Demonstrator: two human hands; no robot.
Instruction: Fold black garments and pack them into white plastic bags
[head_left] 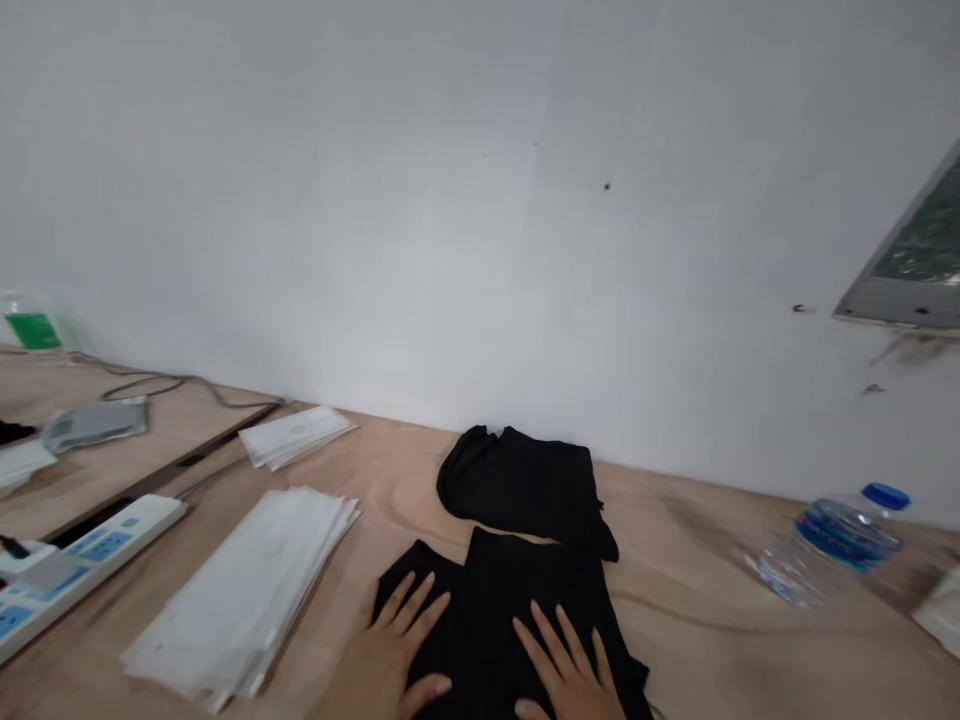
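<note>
The person's left hand [382, 650] and right hand [566, 665] are resting flat with their fingers spread, pinching nothing, on a black garment [487, 610] lying folded on the plywood table [697, 610]. Just beyond it, a bundle of black cloth [517, 490] is sitting near the white wall [450, 200]. To the left, a large stack of translucent plastic sleeves [240, 590] is lying beside the garment, and a smaller stack [296, 435] is sitting farther back (both look like flat packaging). A white power strip [82, 570] is lying at the left edge of the view, while a clear water bottle [832, 545] with a blue cap is lying on its side to the right.
</note>
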